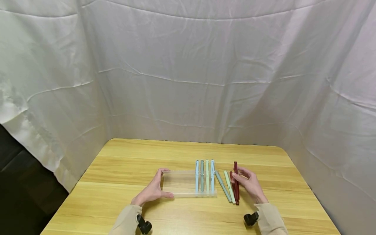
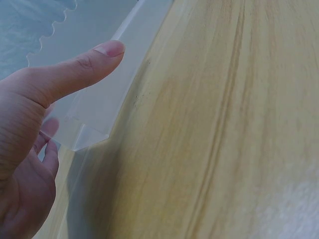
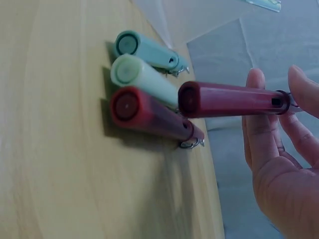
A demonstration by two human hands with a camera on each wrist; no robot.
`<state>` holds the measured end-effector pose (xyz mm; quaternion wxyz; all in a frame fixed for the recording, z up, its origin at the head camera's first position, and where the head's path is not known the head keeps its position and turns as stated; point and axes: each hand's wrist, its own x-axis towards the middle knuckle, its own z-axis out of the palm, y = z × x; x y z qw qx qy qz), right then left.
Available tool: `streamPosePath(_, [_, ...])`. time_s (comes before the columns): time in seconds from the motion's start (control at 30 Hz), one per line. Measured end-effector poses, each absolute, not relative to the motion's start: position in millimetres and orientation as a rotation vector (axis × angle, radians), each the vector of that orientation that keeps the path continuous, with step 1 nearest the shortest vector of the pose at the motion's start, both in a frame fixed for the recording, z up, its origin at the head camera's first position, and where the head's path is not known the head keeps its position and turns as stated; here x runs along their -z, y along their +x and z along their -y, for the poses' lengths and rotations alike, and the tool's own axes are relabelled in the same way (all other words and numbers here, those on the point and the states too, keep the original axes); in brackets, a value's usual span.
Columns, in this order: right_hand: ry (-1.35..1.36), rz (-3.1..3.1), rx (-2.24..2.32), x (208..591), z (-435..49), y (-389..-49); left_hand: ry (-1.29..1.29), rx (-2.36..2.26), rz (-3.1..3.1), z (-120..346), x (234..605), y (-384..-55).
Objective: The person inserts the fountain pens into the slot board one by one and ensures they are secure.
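Observation:
My left hand (image 1: 152, 191) grips the left end of a clear plastic pen rack (image 1: 179, 183), thumb on its near edge and fingers at the far one. Toward the right of the rack lie several capped pens side by side: light blue (image 1: 197, 178), grey-green (image 1: 202, 178), pale green (image 1: 207, 178) and another light blue pen (image 1: 212, 178). Between thumb and fingers, my right hand (image 1: 249, 185) pinches a dark red pen (image 3: 234, 100), raised off the table. Under it lies a second dark red pen (image 3: 152, 117), beside a pale green pen (image 3: 142, 77) and a grey-green pen (image 3: 147, 50).
The wooden table (image 1: 182, 217) has a pale cloth (image 1: 188, 98) hanging behind it and at both sides. A dark surface (image 1: 20, 182) shows at the far left. Black wrist mounts (image 1: 144, 224) sit by the sleeves.

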<state>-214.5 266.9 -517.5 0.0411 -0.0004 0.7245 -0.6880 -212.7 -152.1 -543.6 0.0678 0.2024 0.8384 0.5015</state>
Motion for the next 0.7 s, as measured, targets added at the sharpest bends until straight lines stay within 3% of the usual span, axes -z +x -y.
streamPosePath(0.43, [-0.034,-2.226,2.233,507.9,-255.0,-208.9,0.609,-1.511,-2.529,151.6,542.8,-212.5])
streamPosePath(0.7, [0.082,-2.412,2.181,498.1,-240.5,-206.1,0.596,-1.514,-2.526,152.0,543.3,-212.3])
